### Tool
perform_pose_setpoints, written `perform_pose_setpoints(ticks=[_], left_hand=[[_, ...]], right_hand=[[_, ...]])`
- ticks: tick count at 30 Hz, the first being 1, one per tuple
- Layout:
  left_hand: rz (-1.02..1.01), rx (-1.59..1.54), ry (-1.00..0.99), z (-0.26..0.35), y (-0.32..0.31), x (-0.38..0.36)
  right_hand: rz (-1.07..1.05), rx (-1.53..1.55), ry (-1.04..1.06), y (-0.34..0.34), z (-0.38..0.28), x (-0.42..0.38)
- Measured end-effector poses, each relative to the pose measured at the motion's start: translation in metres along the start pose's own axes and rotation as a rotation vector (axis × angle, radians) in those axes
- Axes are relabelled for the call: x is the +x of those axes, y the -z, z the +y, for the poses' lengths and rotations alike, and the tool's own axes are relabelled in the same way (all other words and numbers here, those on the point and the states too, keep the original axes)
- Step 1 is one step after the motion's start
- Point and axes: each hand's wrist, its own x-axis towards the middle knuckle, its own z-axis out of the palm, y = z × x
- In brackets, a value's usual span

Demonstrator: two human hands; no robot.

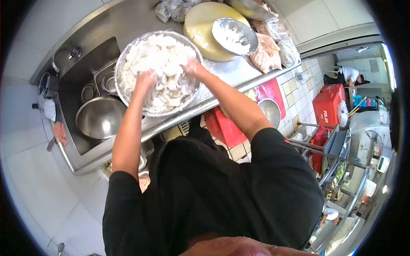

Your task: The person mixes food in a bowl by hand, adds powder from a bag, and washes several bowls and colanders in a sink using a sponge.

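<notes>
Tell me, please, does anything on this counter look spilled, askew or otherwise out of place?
Nothing looks spilled. Both hands, left hand and right hand, are buried in the white pieces in the big steel bowl. One oddity: the smaller bowl sits tilted on the round yellow board, and the bags crowd the counter edge.

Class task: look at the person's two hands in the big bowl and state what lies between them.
In the head view, white food pieces fill the gap between left hand and right hand.

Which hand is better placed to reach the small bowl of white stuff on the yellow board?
Likely the right hand: it rests at the big bowl's rim nearest the small bowl. The left hand sits mid-bowl, farther away.
</notes>
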Motion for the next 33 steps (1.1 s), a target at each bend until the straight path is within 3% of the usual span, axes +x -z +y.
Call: perform_pose_setpoints(ticks=[1, 2, 4, 5, 6, 7, 8, 10, 12, 13, 14, 16, 17, 20, 21, 24, 27, 28, 29, 30, 31, 32, 33], left_hand=[[-0.035, 0.111, -0.012, 0.004, 0.009, 0.011], [-0.072, 0.220, -0.015, 0.009, 0.021, 0.014], [0.049, 0.258, 0.076, 0.037, 0.053, -0.013], [-0.041, 0.350, 0.135, 0.032, 0.055, -0.023], [-0.133, 0.442, 0.184, 0.026, 0.057, -0.027], [-0.223, 0.533, 0.220, 0.022, 0.058, -0.029], [-0.299, 0.541, 0.194, 0.019, 0.054, -0.037], [-0.446, 0.547, 0.132, 0.015, 0.036, -0.060], [-0.484, 0.587, 0.022, 0.006, 0.005, -0.071], [-0.735, 0.528, 0.114, 0.014, 0.005, -0.063], [-0.754, 0.403, 0.122, 0.001, -0.004, -0.055], [-0.768, 0.139, 0.144, -0.028, -0.033, -0.043], [-0.782, -0.018, 0.155, -0.014, -0.017, -0.038], [-0.435, -0.804, 0.570, -0.024, -0.052, -0.028], [-0.269, -1.006, 0.565, -0.013, -0.055, -0.026], [-0.315, -0.886, 0.523, -0.002, -0.040, -0.012], [-0.243, -0.970, 0.468, 0.012, -0.023, -0.017], [-0.202, -0.739, 0.346, 0.004, -0.021, -0.013], [-0.158, -0.509, 0.225, -0.011, -0.018, -0.006], [-0.116, -0.281, 0.109, -0.020, -0.018, -0.005], [-0.102, -0.296, 0.249, 0.000, 0.004, -0.008], [-0.119, -0.200, 0.179, 0.005, 0.020, -0.007], [-0.134, -0.104, 0.109, 0.005, 0.034, 0.002]], right_hand=[[-0.035, -0.253, 0.058, 0.006, 0.003, 0.004], [-0.121, -0.172, 0.050, 0.002, 0.025, 0.015], [0.202, -0.496, 0.785, 0.027, 0.033, 0.017], [-0.066, -0.733, 0.746, 0.039, 0.034, 0.025], [-0.162, -0.671, 0.603, 0.048, 0.022, 0.026], [-0.529, -0.758, 0.343, 0.069, -0.018, 0.030], [-0.657, -0.793, 0.314, 0.079, -0.030, 0.027], [-0.759, -0.663, 0.518, 0.069, -0.006, 0.018], [-0.847, -0.453, 0.477, 0.037, 0.009, 0.000], [-0.880, -0.531, 0.324, 0.018, 0.001, -0.010], [-0.904, -0.614, 0.175, 0.000, -0.004, -0.011], [-0.753, -0.420, 0.137, -0.034, 0.031, -0.009], [-0.683, -0.321, 0.119, -0.047, 0.043, -0.006], [-0.801, -0.030, -0.261, -0.038, 0.037, 0.016], [-0.559, 0.697, -0.674, -0.036, 0.041, 0.011], [-0.264, 1.310, -0.801, -0.049, 0.037, 0.015], [-0.249, 1.396, -0.634, -0.043, 0.026, 0.009], [-0.225, 1.440, -0.583, -0.037, 0.018, 0.005], [-0.214, 1.342, -0.567, -0.025, 0.013, -0.001], [-0.167, 0.930, -0.324, -0.016, 0.013, 0.000], [-0.120, 0.516, -0.092, -0.008, 0.014, -0.001], [-0.073, 0.101, 0.134, -0.003, 0.012, -0.003], [-0.150, -0.221, 0.021, 0.019, -0.015, 0.002]])
